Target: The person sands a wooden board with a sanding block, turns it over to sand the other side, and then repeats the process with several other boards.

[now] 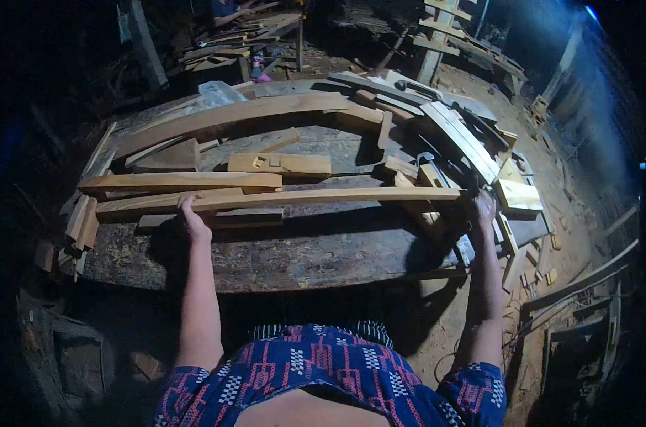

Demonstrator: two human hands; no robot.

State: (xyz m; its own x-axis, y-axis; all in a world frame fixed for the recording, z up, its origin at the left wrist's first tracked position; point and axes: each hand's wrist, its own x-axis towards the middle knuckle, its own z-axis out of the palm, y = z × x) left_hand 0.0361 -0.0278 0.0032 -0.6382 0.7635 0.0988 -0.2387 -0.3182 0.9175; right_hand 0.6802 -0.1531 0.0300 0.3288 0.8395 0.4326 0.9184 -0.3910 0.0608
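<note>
A long, narrow wooden strip (330, 196) spans the space between my hands, above the worn workbench (266, 260). My left hand (195, 219) is closed on its left end, and my right hand (482, 206) grips its right end in shadow. Just behind the strip's left part lies a thick wooden bar (181, 182). Farther back rests a wooden hand plane (280, 164). A shorter dark-sided piece (248, 217) lies beneath the strip. Beside my right hand is a pale wood block (519, 196).
A long curved beam (230, 116) crosses the bench's back. Planks and tools (462, 139) are heaped at the right. A clear plastic bag (220, 92) sits at the back left. Another person (227, 10) is partly visible at a far wood-covered table.
</note>
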